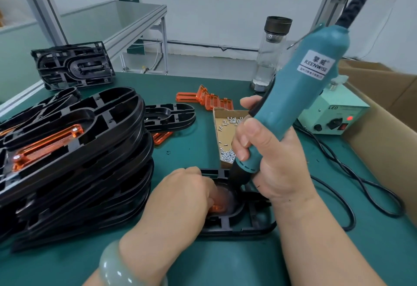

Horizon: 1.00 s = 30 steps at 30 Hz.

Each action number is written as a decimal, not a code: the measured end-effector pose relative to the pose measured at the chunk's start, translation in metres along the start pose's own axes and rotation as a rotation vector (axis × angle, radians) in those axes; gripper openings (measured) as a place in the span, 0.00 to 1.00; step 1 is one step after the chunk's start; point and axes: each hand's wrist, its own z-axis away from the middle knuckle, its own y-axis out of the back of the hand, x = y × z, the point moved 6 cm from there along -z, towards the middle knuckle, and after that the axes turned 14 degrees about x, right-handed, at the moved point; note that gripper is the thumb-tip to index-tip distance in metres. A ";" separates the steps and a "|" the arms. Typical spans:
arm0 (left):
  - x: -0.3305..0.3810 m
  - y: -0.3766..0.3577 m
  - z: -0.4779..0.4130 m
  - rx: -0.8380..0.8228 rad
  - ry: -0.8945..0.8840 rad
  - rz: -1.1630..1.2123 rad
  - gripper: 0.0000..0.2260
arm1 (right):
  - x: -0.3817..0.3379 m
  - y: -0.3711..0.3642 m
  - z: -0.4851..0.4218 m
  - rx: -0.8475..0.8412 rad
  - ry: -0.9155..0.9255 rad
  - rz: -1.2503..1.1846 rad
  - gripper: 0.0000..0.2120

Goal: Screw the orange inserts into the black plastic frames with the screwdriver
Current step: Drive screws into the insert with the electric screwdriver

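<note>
A black plastic frame (252, 224) lies on the green table in front of me. An orange insert (220, 204) sits in its oval recess, mostly hidden by my left hand (182, 197), whose curled fingers hold the insert down. My right hand (268, 157) grips the teal electric screwdriver (300, 87) upright and tilted; its black tip (235, 177) points down into the frame right beside my left fingers. The bit and the screw are hidden.
A tall stack of finished frames with orange inserts (74, 157) stands at the left. Further back lie bare frames (169, 116) and loose orange inserts (207, 99). A cardboard tray of screws (225, 132), a glass bottle (269, 55), the power supply (334, 114) and its cable (352, 173) are at the right.
</note>
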 end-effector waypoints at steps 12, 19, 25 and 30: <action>0.000 0.000 0.001 -0.003 0.020 0.002 0.10 | 0.000 -0.007 0.004 -0.126 -0.049 -0.054 0.06; -0.001 0.000 0.000 -0.022 0.033 0.008 0.10 | 0.003 -0.009 0.006 -0.148 -0.018 0.021 0.11; -0.001 -0.001 -0.001 -0.002 0.022 -0.031 0.10 | 0.003 -0.004 0.006 -0.122 -0.029 -0.021 0.07; -0.001 -0.002 -0.001 -0.011 0.027 -0.036 0.10 | 0.002 -0.005 0.008 -0.149 0.009 0.001 0.09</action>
